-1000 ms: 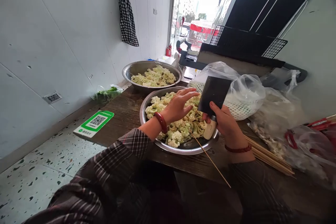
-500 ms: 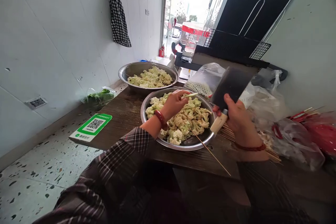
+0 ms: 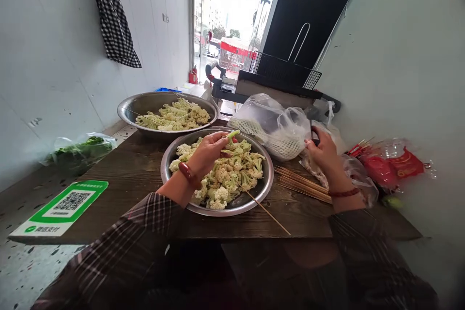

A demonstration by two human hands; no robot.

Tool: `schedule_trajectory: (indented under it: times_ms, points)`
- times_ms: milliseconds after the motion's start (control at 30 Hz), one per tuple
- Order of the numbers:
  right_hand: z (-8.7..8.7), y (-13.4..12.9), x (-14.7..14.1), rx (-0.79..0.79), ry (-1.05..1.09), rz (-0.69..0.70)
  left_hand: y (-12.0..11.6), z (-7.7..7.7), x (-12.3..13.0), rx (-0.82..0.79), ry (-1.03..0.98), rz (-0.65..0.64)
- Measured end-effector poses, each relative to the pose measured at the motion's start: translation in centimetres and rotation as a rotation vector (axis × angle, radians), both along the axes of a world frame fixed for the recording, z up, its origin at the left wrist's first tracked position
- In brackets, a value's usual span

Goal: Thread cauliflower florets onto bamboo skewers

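Note:
Over the near metal bowl [image 3: 167, 174], my left hand [image 3: 207, 152] pinches a pale green cauliflower stalk [image 3: 233, 133] in its fingertips. Cut cauliflower [image 3: 225, 179] fills that bowl, and one thin bamboo skewer [image 3: 267, 210] leans out over its front rim. To the right of the bowl, my right hand [image 3: 325, 152] is raised and closed round a cleaver [image 3: 314, 139]. Only a small dark part of the cleaver shows, turned nearly edge-on; its handle is hidden. Below this hand lies a bundle of bamboo skewers [image 3: 303, 185] on the wooden table [image 3: 134, 164].
A second metal bowl [image 3: 127, 115] with cauliflower stands behind at left. Plastic bags [image 3: 276, 126] sit at the back, and red packages [image 3: 395, 162] at right. A green QR-code sign [image 3: 65, 206] lies at the left table edge. A bag of greens [image 3: 82, 152] is beyond it.
The view has swung right, so the scene sits further left. My right hand has turned the cleaver from broadside to nearly edge-on, away from the bowl. My left hand still holds the stalk.

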State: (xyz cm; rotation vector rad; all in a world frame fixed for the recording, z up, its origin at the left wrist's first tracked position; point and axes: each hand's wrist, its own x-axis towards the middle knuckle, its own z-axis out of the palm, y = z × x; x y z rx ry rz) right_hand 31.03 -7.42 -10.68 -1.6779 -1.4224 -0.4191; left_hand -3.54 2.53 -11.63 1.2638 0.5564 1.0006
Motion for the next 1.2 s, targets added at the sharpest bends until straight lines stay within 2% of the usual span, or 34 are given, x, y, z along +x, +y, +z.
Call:
schedule_trajectory:
  times_ms: [100, 267, 367, 433, 533, 667, 733, 800, 900, 1000, 1067, 1200]
  points:
    - [0.2, 2.0, 0.1, -0.076, -0.255, -0.004, -0.1, 0.2, -0.1, -0.028, 0.005, 0.007]
    - [0.2, 6.1, -0.2, -0.249, -0.34, -0.165, -0.2, 0.1, -0.2, -0.087, 0.016, 0.002]
    - [-0.7, 8.2, 0.2, -0.466, -0.382, -0.272, -0.1, -0.2, -0.2, -0.135, -0.005, -0.031]
    - [-1.6, 9.2, 0.4, -0.574, -0.397, -0.271, 0.0, -0.3, -0.2, -0.175, -0.003, -0.042]
    - [-2.8, 9.6, 0.5, -0.629, -0.404, -0.231, 0.0, -0.5, -0.2, -0.191, 0.018, -0.052]
    - [-2.5, 7.9, -0.6, -0.577, -0.39, -0.224, 0.0, -0.6, -0.1, -0.145, 0.044, -0.092]
    - [-1.8, 6.1, -2.0, -0.358, -0.277, -0.08, -0.1, -0.6, 0.0, -0.112, 0.05, -0.096]
    - [-1.0, 3.8, -4.1, -0.262, -0.108, 0.085, -0.1, -0.6, 0.2, -0.071, 0.047, -0.068]
    - [-0.6, 0.2, -8.3, -0.397, 0.051, 0.333, -0.1, -0.5, 0.4, -0.039, 0.051, -0.012]
    - [-1.1, -2.6, -12.4, -0.513, -0.047, 0.496, -0.2, -0.3, 0.5, -0.027, 0.061, 0.056]
    - [-1.5, -3.4, -14.5, -0.582, -0.14, 0.512, -0.3, -0.1, 0.5, -0.022, 0.067, 0.086]
    - [-2.3, -2.9, -17.3, -0.728, -0.284, 0.409, -0.3, -0.1, 0.5, -0.007, 0.078, 0.12]
